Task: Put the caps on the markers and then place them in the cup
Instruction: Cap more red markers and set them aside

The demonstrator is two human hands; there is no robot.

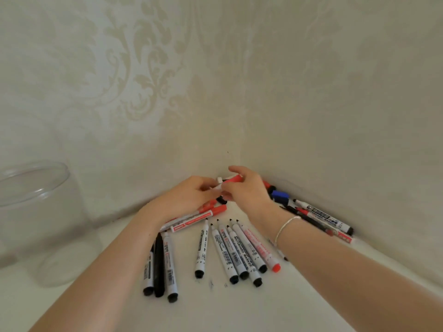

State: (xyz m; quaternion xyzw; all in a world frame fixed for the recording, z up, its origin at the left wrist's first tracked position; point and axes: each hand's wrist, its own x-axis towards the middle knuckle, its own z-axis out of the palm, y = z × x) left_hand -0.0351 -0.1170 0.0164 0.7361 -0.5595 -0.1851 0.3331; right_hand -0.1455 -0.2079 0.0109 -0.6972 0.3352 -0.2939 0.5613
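Nearest to the person, on the white desk (239, 312), lies a fan of uncapped markers (233, 251) with their black tips pointing away toward the corner. A smaller group of three (160, 264) lies at the left, under the left forearm. Two markers with red caps (199, 218) lie crosswise just behind them.

Above and behind these, the two hands meet. The left hand (189, 196) and the right hand (247, 190) are both closed on one red marker (230, 179), which lies almost level, its long axis running left to right between them. It has a white body and a red part at the right end. I cannot tell if this red part is the cap already pushed home.

Behind the right wrist, near the wall, loose blue caps (280, 196) and more markers (323, 218) lie in a heap.

The clear cup (36, 212) stands far to the left, well apart from the hands. I judge the left hand is nearer to it for the drop.
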